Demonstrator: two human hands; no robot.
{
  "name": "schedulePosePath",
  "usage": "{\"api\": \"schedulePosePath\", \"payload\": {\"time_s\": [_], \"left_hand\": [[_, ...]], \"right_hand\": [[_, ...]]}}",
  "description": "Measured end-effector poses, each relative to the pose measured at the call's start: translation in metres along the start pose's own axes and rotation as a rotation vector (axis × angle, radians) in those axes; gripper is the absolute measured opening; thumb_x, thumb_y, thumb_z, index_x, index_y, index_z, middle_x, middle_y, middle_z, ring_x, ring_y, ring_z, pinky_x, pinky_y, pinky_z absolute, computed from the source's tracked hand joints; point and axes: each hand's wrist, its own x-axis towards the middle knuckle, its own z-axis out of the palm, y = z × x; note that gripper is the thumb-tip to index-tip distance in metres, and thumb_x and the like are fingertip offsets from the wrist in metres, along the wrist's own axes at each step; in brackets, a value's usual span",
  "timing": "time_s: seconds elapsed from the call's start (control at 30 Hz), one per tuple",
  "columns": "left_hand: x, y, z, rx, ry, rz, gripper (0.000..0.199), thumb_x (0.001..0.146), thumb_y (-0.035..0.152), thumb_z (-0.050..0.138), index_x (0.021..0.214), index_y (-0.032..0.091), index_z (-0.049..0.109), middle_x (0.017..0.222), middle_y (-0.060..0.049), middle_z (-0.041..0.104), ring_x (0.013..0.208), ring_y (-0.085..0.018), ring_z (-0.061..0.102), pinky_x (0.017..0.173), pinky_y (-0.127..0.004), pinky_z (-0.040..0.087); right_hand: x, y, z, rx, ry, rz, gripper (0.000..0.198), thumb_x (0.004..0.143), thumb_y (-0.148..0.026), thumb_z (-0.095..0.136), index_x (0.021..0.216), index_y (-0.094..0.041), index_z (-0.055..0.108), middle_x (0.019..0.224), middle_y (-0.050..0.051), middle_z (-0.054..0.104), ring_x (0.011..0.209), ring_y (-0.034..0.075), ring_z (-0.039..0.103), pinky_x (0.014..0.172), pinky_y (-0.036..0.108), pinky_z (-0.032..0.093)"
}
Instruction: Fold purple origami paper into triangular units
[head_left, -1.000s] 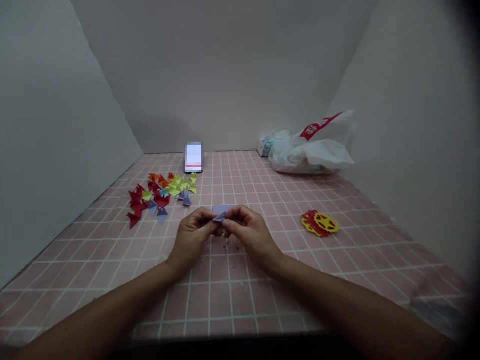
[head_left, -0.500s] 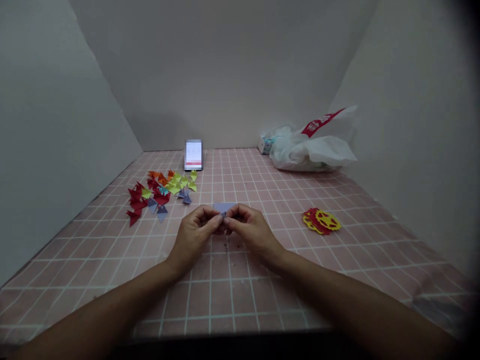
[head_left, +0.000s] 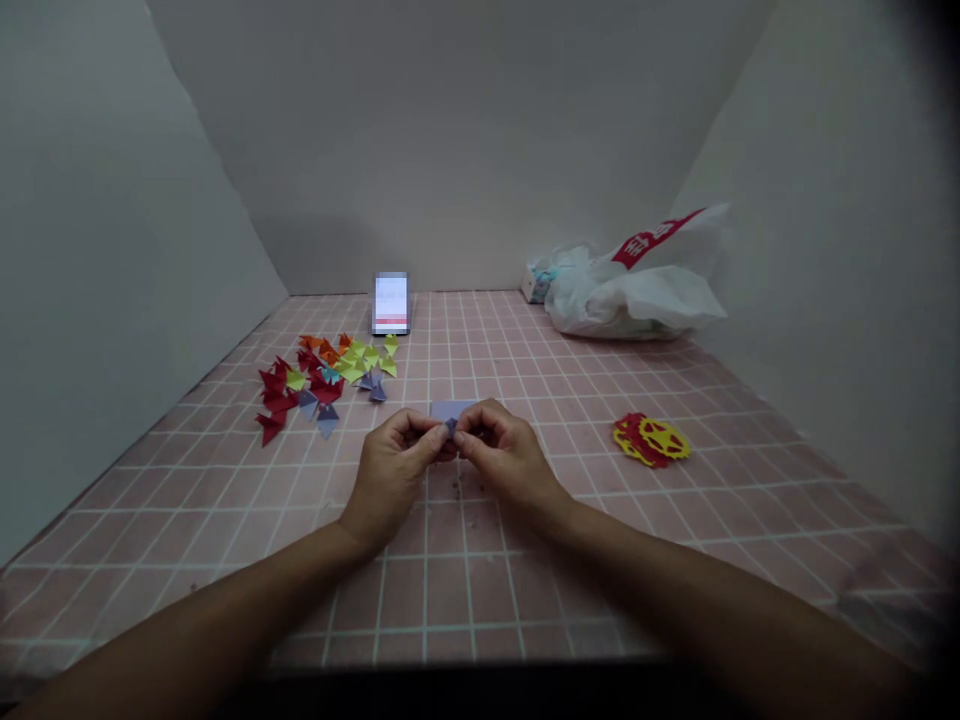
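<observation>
Between my fingertips is a small folded piece of purple paper, mostly covered by the fingers. My left hand pinches it from the left, thumb on top. From the other side my right hand pinches the same piece, its thumb almost meeting the left one. Just beyond the hands a flat lavender paper sheet lies on the table, partly hidden by the fingers. To the left of my left hand spreads a group of small folded paper cranes, among them red ones, yellow ones and purple ones.
A pink checked tablecloth covers the table. At the back stands a lit phone. A white plastic bag rests at the back right, beside a small box. Red and yellow star-cut discs lie in a pile at right.
The whole view has shifted slightly, so things on the table appear a little higher and further right. Both hands still pinch the purple paper, with the right fingers slightly shifted.
</observation>
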Motion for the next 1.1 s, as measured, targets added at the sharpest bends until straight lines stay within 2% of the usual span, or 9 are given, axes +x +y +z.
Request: {"api": "schedulePosePath", "payload": {"time_s": [0.17, 0.43, 0.67, 0.93, 1.03, 1.1], "left_hand": [[0.0, -0.0017, 0.001, -0.002, 0.027, 0.01, 0.016, 0.074, 0.027, 0.078, 0.075, 0.014, 0.068, 0.074, -0.001, 0.069, 0.072, -0.014, 0.067, 0.075, -0.029, 0.059], [-0.0002, -0.0034, 0.0018, -0.014, 0.009, 0.002, 0.018, 0.073, 0.027, 0.079, 0.075, 0.014, 0.067, 0.073, -0.001, 0.07, 0.067, -0.013, 0.067, 0.07, -0.027, 0.058], [0.0019, -0.006, 0.0015, -0.02, 0.029, 0.004, 0.02, 0.07, 0.027, 0.08, 0.074, 0.014, 0.065, 0.069, 0.0, 0.07, 0.064, -0.012, 0.067, 0.066, -0.025, 0.058], [0.0006, -0.0033, 0.0049, -0.003, 0.032, 0.006, 0.017, 0.068, 0.024, 0.078, 0.071, 0.014, 0.065, 0.067, 0.002, 0.07, 0.062, -0.01, 0.067, 0.064, -0.022, 0.057], [0.0022, -0.0035, 0.0039, 0.008, 0.04, 0.006, 0.018, 0.067, 0.023, 0.078, 0.071, 0.013, 0.064, 0.065, 0.002, 0.069, 0.06, -0.01, 0.067, 0.062, -0.021, 0.056], [0.0036, -0.003, 0.0026, -0.01, 0.052, -0.003, 0.018, 0.068, 0.024, 0.078, 0.073, 0.014, 0.064, 0.066, 0.001, 0.07, 0.06, -0.01, 0.067, 0.063, -0.022, 0.057]], "right_hand": [[-0.0015, -0.002, -0.0001, -0.068, 0.03, -0.064, 0.011, 0.081, -0.016, 0.064, 0.071, -0.019, 0.06, 0.082, 0.002, 0.059, 0.077, 0.016, 0.057, 0.067, 0.03, 0.046], [-0.0007, -0.0044, -0.001, -0.184, 0.033, -0.121, 0.016, 0.083, -0.011, 0.061, 0.07, -0.019, 0.056, 0.079, 0.002, 0.057, 0.076, 0.016, 0.057, 0.066, 0.03, 0.045], [-0.0013, -0.0051, 0.0008, -0.121, 0.044, -0.059, 0.013, 0.078, -0.012, 0.061, 0.068, -0.019, 0.056, 0.077, 0.001, 0.057, 0.072, 0.015, 0.056, 0.063, 0.029, 0.043], [-0.0028, -0.0097, 0.0021, -0.157, 0.067, -0.08, 0.015, 0.073, -0.011, 0.059, 0.063, -0.02, 0.052, 0.077, 0.002, 0.057, 0.074, 0.017, 0.055, 0.065, 0.03, 0.042], [-0.002, -0.0094, 0.0011, -0.135, 0.07, -0.027, 0.015, 0.074, -0.014, 0.06, 0.063, -0.02, 0.052, 0.076, 0.001, 0.056, 0.072, 0.016, 0.054, 0.065, 0.03, 0.041], [-0.0004, -0.0088, -0.0008, -0.044, 0.055, 0.047, 0.012, 0.078, -0.02, 0.061, 0.068, -0.02, 0.054, 0.075, 0.001, 0.056, 0.071, 0.016, 0.053, 0.066, 0.031, 0.042]]}}
